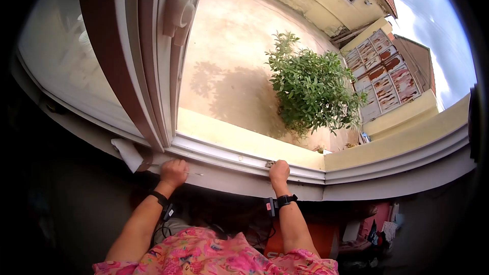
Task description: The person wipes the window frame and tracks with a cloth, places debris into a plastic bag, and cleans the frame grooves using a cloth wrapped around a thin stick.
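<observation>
My left hand (174, 172) is closed in a fist at the inner edge of the window sill (229, 182). A thin stick-like tool (196, 173) with a pale tip pokes out of it to the right; its exact kind is too small to tell. My right hand (279, 172) is closed at the lower track (239, 159) of the sliding window. Its fingers pinch a small greyish, crumpled piece (270, 164), which sits against the track; what it is made of does not show.
The sliding window sash (165, 71), with its white latch (179, 10), stands at the left. A white roll or folded sheet (130, 156) lies on the sill beside it. Outside are a leafy bush (316, 84) and a rusty gate (384, 74). Dark clutter (377, 229) lies below right.
</observation>
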The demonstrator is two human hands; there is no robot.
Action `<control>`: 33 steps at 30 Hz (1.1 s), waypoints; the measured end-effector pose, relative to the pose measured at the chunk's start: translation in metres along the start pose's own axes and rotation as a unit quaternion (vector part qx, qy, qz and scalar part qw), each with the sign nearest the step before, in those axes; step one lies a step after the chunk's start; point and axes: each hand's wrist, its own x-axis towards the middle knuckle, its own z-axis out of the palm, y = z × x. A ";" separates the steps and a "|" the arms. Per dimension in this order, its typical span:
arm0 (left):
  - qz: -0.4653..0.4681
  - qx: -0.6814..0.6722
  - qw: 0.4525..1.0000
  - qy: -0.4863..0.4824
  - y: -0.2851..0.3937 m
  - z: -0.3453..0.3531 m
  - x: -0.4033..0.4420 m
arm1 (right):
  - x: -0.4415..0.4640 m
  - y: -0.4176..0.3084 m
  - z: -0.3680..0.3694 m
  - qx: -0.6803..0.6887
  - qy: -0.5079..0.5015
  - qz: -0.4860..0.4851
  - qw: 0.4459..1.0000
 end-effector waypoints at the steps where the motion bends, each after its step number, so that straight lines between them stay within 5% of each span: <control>1: 0.001 -0.002 1.000 0.000 0.000 0.001 -0.001 | 0.005 0.027 -0.014 0.021 -0.011 0.054 0.998; 7: 0.003 0.013 1.000 0.016 -0.001 0.004 -0.001 | 0.011 0.021 -0.031 0.075 -0.012 0.227 0.971; 15: -0.002 -0.003 1.000 0.006 0.000 0.000 0.002 | -0.038 -0.175 0.009 0.201 -0.054 -0.066 0.976; 19: 0.011 0.044 0.999 0.004 -0.004 0.005 -0.001 | -0.042 -0.214 0.002 0.372 -0.080 -0.150 0.912; 21: 0.007 0.045 0.999 -0.019 -0.008 0.008 -0.005 | -0.038 -0.197 -0.018 0.642 -0.201 -0.080 0.736; 23: 0.005 0.038 0.999 -0.035 -0.009 0.008 -0.006 | -0.034 -0.148 -0.029 0.703 -0.142 -0.071 0.693; 27: 0.011 0.035 0.998 -0.046 -0.012 0.009 -0.008 | -0.013 0.014 -0.044 0.568 0.076 0.092 0.815; 30: 0.012 0.041 0.998 -0.050 -0.012 0.007 -0.007 | -0.001 0.157 -0.038 0.233 0.231 0.149 0.933; 33: 0.008 0.050 0.997 -0.054 -0.009 0.003 -0.006 | -0.004 0.214 -0.064 0.099 0.175 0.196 0.960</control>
